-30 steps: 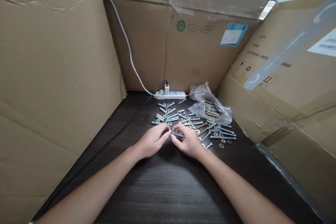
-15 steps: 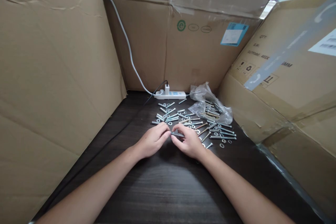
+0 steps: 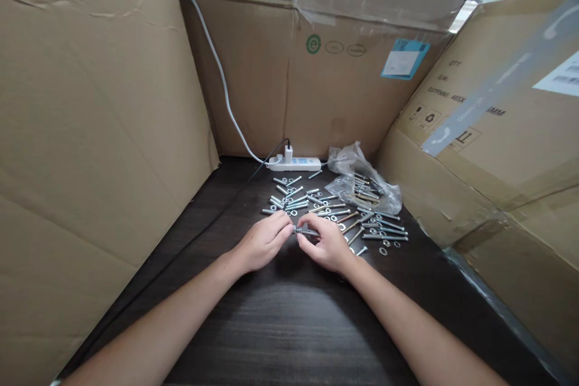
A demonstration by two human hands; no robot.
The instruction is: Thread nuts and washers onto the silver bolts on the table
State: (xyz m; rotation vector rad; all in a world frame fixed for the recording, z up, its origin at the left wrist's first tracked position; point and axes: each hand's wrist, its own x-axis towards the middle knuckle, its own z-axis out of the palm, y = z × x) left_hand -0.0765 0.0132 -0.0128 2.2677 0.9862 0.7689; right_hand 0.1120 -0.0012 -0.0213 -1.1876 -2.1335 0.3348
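My left hand (image 3: 262,242) and my right hand (image 3: 326,245) meet over the dark wooden table (image 3: 289,325). Between them they pinch a silver bolt (image 3: 305,231) lying level. The left fingertips close on its left end, where a small nut or washer seems to sit; I cannot make out which. The right fingers wrap round its shank. Just beyond the hands lies a scatter of loose bolts, nuts and washers (image 3: 337,211).
A crumpled clear plastic bag (image 3: 362,184) with more bolts lies at the back right. A white power strip (image 3: 294,163) with a white cable and a black lead sits against the back box. Large cardboard boxes (image 3: 90,132) wall the table on three sides.
Both hands stay on the bolt with only tiny finger shifts. The view has drifted very slightly.
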